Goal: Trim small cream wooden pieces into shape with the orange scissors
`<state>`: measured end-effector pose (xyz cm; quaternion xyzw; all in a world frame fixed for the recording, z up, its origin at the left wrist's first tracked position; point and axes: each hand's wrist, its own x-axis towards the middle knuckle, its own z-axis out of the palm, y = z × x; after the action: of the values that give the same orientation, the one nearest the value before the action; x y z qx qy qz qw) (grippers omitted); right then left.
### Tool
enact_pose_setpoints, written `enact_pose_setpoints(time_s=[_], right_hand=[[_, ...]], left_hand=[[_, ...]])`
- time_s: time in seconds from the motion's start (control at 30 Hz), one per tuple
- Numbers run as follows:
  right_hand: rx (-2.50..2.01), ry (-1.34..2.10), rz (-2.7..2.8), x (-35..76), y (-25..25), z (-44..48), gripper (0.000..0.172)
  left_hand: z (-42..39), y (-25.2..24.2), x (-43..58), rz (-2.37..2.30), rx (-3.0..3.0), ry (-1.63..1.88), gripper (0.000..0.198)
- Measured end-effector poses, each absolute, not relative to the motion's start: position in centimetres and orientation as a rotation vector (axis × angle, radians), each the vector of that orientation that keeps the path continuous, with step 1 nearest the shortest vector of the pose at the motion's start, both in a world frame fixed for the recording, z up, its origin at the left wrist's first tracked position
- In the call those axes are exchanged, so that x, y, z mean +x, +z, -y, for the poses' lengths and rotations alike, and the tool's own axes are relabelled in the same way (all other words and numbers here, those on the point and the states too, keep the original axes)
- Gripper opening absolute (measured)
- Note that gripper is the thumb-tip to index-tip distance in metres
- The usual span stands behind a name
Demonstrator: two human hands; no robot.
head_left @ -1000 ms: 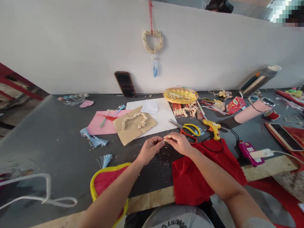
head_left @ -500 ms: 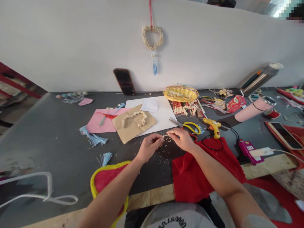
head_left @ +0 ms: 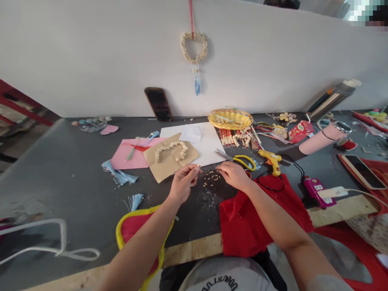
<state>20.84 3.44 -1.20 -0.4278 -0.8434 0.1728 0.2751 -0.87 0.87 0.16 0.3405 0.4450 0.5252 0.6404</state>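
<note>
My left hand [head_left: 184, 182] is closed in a pinch, with a small pale piece [head_left: 198, 165] showing at the fingertips. To its right, my right hand [head_left: 233, 174] is low over the table, thumb and fingers together; anything between them is too small to make out. Small cut wooden bits [head_left: 211, 178] lie scattered between the hands. Just beyond the left hand, a curved strand of pale bits [head_left: 171, 148] rests on brown paper [head_left: 160, 171]. Scissors with yellow and orange handles [head_left: 242, 160] lie beyond the right hand.
A yellow glue gun [head_left: 272, 161] and a purple power strip [head_left: 318, 192] sit right, beside red cloth [head_left: 251, 222]. A wicker basket [head_left: 230, 126] and a pink bottle [head_left: 324, 138] stand farther back. A heart-shaped wreath [head_left: 182, 44] hangs on the partition. Blue tassels [head_left: 119, 173] lie left.
My hands were together at the fingertips and have moved apart. The left has drawn left with the small pale piece; the wooden bits between them are now more exposed.
</note>
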Motion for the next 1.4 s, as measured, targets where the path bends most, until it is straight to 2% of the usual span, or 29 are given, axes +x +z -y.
enact_pose_setpoints(time_s=[0.43, 0.6, 0.9, 1.4], right_hand=[[-1.415, 0.339, 2.109, 22.4, 0.9, -3.8, 0.025], [-1.599, 0.268, 2.229, 24.8, 1.8, -3.4, 0.025], [-1.818, 0.12, 2.337, 26.1, 0.4, -2.0, 0.042], [-1.737, 0.133, 2.281, 27.0, -1.5, -2.5, 0.036]], left_hand=[[-0.9, 0.2, -0.8, -1.019, 0.741, 1.199, 0.03], [-1.0, -0.1, -0.9, -0.999, 0.732, 1.216, 0.028], [-1.0, -0.1, -0.9, -0.994, 0.741, 1.217, 0.028], [-0.6, 0.3, -0.5, -1.006, 0.914, 1.114, 0.03]])
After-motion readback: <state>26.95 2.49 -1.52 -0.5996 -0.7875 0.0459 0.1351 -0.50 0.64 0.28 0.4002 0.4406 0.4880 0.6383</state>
